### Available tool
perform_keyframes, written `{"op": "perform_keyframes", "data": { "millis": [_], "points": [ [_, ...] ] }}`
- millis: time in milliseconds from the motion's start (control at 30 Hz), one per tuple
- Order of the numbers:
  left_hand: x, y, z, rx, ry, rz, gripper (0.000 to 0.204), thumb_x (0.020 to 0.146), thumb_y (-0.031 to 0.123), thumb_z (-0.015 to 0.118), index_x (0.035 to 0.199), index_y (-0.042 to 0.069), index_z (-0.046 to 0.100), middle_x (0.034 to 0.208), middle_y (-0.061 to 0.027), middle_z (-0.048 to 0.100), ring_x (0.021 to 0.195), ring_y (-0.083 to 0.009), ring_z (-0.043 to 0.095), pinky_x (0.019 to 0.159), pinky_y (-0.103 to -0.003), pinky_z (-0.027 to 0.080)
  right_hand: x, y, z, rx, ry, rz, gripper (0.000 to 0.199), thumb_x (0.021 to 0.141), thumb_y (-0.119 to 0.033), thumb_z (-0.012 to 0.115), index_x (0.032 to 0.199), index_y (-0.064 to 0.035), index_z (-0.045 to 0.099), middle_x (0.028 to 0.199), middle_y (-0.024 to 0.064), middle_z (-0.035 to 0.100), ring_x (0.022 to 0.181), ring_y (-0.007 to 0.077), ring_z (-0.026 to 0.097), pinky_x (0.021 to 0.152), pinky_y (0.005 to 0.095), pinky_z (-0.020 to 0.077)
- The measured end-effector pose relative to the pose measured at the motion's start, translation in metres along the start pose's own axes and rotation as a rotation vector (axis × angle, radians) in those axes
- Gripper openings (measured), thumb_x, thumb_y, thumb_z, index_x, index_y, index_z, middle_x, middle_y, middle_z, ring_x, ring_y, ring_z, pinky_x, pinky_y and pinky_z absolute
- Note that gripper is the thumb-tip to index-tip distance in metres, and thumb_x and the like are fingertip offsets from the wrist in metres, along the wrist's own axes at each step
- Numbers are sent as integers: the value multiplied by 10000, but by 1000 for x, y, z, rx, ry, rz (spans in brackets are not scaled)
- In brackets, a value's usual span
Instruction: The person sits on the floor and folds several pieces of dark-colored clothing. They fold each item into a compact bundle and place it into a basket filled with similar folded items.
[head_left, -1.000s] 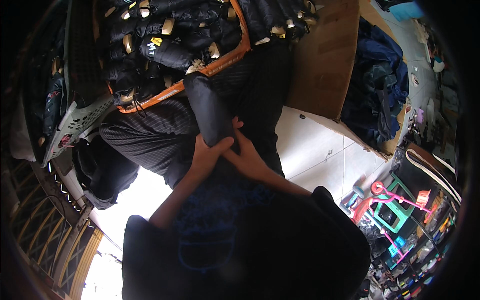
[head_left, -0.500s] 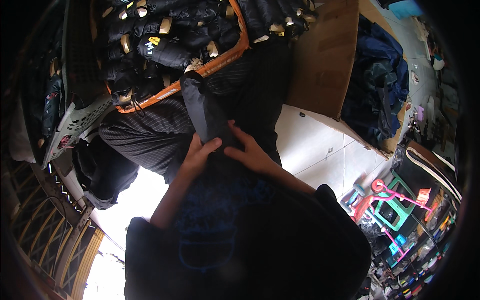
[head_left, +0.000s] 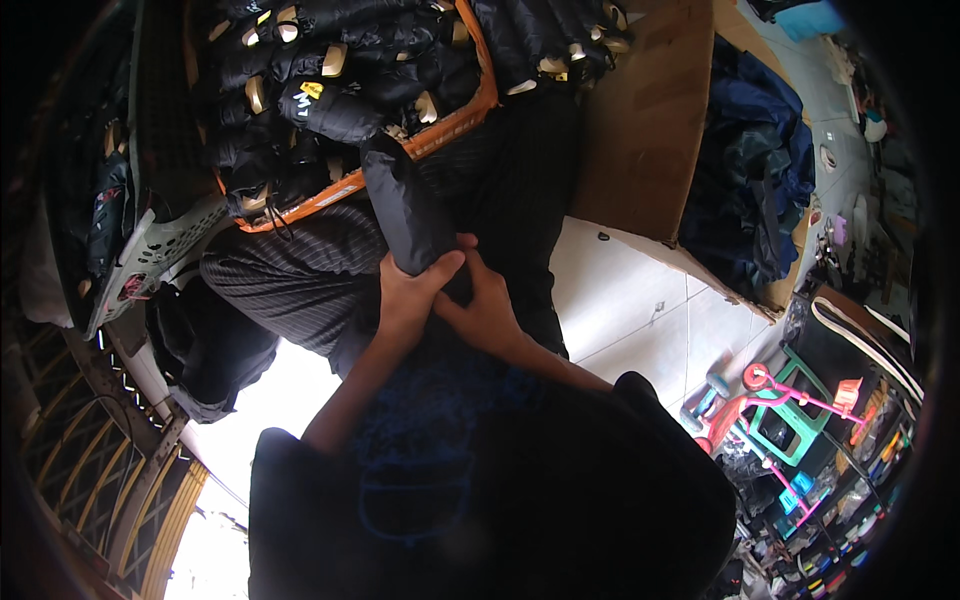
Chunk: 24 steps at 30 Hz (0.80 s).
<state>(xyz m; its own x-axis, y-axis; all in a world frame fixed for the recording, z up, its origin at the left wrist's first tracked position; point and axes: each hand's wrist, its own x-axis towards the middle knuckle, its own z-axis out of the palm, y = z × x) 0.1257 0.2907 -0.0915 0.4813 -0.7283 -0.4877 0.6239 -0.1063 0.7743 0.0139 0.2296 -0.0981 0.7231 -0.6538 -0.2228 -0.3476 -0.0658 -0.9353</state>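
Note:
A long, dark fabric roll, smooth like a folded umbrella in its sleeve, slants up from my lap toward an orange-edged box. My left hand is closed around its near end, the thumb laid across the top. Against the same end, from the right, my right hand presses with fingers curled; part of them is hidden behind the roll. The roll's far tip meets the rim of the box. Many similar black rolls with beige end pieces fill that box.
More black rolls lie beyond the box. At right stands a cardboard box beside dark blue fabric. A grey plastic basket is at left. A pink scooter and a green stool are lower right.
My hands have drawn closer together at the roll's near end. My left hand has shifted right and its thumb now reaches further across the roll.

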Motion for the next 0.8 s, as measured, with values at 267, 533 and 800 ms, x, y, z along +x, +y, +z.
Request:
{"op": "perform_keyframes", "data": {
  "millis": [267, 533, 800],
  "points": [
    [1, -9, -5, 128, 87, 379, 645, 849, 7, 661, 1411, -9, 344, 1317, -179, 535, 1217, -251, 533, 1026, -370, 431, 14, -4, -2, -8, -38, -1, 532, 810, -191, 730, 1213, 47, 475, 1053, 273, 639, 1000, 402, 665, 847, 430, 522],
    [3, -19, -41, 476, 87, 599, 489, 916, 0, 644, 1359, 19, 438, 1353, -184, 513, 1184, -248, 567, 1007, -370, 448, 30, 4, -6, 300, -142, 91, 474, 941, -215, 615, 1323, 10, 447, 1140, 231, 630, 1034, 302, 654, 878, 402, 505],
    [-11, -4, -50, 861, 80, 619, 244, 812, -37, 718, 1046, 31, 712, 1201, -144, 590, 1063, -261, 654, 857, -332, 571, 17, 25, -1, 219, -145, 83, 525, 915, -216, 677, 1319, -9, 414, 1162, 197, 619, 1105, 257, 617, 962, 365, 465]
  ]
}}
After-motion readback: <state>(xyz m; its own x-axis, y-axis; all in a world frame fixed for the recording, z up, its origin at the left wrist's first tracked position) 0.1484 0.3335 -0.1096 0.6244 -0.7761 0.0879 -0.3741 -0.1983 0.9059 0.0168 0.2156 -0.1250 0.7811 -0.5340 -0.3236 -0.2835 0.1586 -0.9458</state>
